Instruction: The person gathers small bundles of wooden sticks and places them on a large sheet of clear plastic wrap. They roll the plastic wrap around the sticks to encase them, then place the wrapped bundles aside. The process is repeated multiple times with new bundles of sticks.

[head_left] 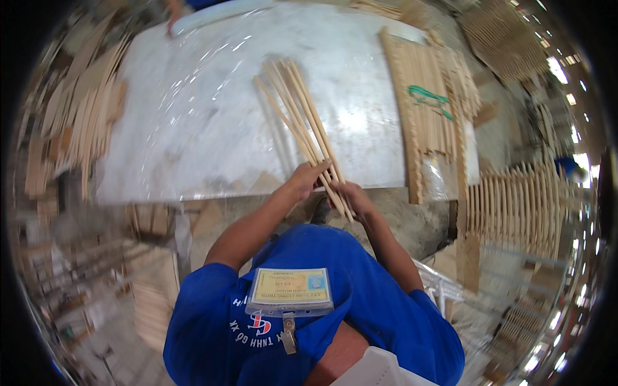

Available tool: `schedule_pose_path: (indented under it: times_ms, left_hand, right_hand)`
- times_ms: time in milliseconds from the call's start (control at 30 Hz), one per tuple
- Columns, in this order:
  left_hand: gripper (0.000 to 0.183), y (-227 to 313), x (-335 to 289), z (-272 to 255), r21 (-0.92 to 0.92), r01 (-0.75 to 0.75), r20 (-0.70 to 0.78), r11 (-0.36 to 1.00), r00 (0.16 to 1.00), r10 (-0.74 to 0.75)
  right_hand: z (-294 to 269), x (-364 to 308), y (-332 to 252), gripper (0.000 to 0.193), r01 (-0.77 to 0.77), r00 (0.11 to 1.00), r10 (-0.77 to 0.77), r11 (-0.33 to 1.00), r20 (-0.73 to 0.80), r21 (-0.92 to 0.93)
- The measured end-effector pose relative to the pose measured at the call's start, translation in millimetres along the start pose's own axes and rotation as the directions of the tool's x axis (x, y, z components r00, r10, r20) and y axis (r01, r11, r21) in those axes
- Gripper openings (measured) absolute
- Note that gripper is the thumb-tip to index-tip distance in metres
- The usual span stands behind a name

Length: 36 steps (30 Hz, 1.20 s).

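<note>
A loose bundle of several slim, pale wooden rods lies slanted in front of me, its far ends fanned out over the table and its near ends past the table's front edge. My left hand is closed round the rods near their lower end, thumb on top. Just to its right, my right hand grips the same rods close to their near tips; its fingers are partly hidden behind them. The table under the rods has a shiny, whitish, film-like covering.
On the table's right side lie wooden slats with a green strap across them. Stacked wood strips stand at the left. Slatted wooden racks are at the right. A long pale roll lies at the far edge, near another person's hand.
</note>
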State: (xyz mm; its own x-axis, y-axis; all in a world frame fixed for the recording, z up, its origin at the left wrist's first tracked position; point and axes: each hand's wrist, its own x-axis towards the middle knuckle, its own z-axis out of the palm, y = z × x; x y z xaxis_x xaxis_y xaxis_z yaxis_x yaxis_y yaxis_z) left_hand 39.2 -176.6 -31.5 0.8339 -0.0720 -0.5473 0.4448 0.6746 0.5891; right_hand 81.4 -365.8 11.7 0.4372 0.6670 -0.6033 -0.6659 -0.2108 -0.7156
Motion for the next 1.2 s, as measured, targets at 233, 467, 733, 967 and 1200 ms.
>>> schedule_pose_path:
  times_ms: [233, 467, 733, 967, 1200]
  left_hand:
    - [0.046, -1.2, -33.3, -62.1, -0.122, 0.016, -0.195, 0.992, 0.980, -0.040]
    - [0.024, -10.1, -29.6, -62.6, -0.244, -0.019, -0.198, 0.970, 0.980, -0.030]
    - [0.037, -11.3, 2.4, -35.4, -0.021, -0.107, -0.252, 0.994, 0.963, 0.099]
    - [0.038, -7.0, 10.1, -24.6, -0.039, 0.004, -0.158, 0.999, 0.987, -0.010]
    - [0.037, -4.9, 8.1, -39.1, -0.039, 0.019, -0.184, 0.999, 0.983, -0.025]
  right_hand:
    - [41.1, 50.2, 21.5, 0.042, -0.190, 0.982, 0.189, 0.977, 0.021, 0.095]
    - [31.1, 53.3, 30.7, 0.041, -0.236, 0.972, 0.233, 0.957, 0.038, 0.168]
    - [18.0, 41.6, 36.0, 0.035, 0.002, 0.960, 0.033, 0.992, -0.280, 0.125]
    - [12.6, 37.3, 41.4, 0.039, -0.010, 0.949, 0.037, 0.996, -0.313, 0.086]
    - [21.8, 40.0, 42.8, 0.045, -0.044, 0.956, 0.069, 0.995, -0.287, 0.091]
